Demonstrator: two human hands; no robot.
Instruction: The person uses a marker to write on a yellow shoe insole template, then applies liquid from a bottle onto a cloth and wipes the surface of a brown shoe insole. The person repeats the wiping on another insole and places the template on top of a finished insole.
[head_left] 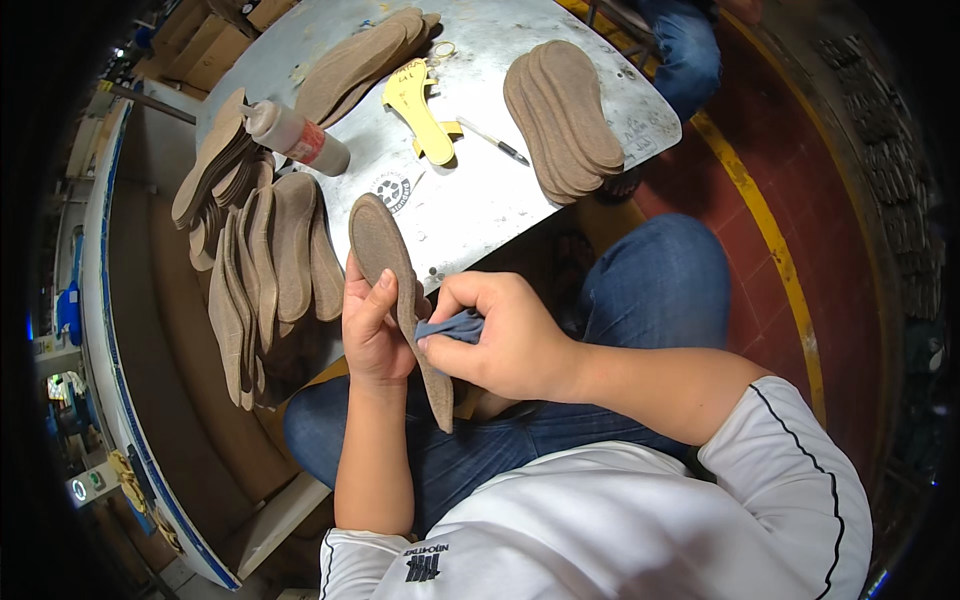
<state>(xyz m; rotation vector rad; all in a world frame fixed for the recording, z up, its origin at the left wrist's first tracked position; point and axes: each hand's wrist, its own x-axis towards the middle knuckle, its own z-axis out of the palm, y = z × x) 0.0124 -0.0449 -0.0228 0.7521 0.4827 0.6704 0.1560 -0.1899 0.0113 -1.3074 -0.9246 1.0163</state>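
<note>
My left hand (376, 325) grips a brown, felt-like insole (385, 238) around its middle, the thumb lying on its face. The insole stands tilted over my lap, its wide end up and its narrow end down. A bunched blue-grey cloth (455, 327) is pinched in my right hand (510, 335) and pressed against the insole's right edge. Beyond my hands, a stack of like insoles (560, 125) rests on the white table (470, 215). More insoles (285, 240) lean in a row left of my left hand.
On the table lie a yellow sole-shaped template (425, 115), a pen (495, 142), and a squeeze bottle (300, 138) on its side. Another insole pile (365, 62) is at the back. A seated person's jeans (688, 60) show past the far right corner. A curved panel (115, 350) stands at left.
</note>
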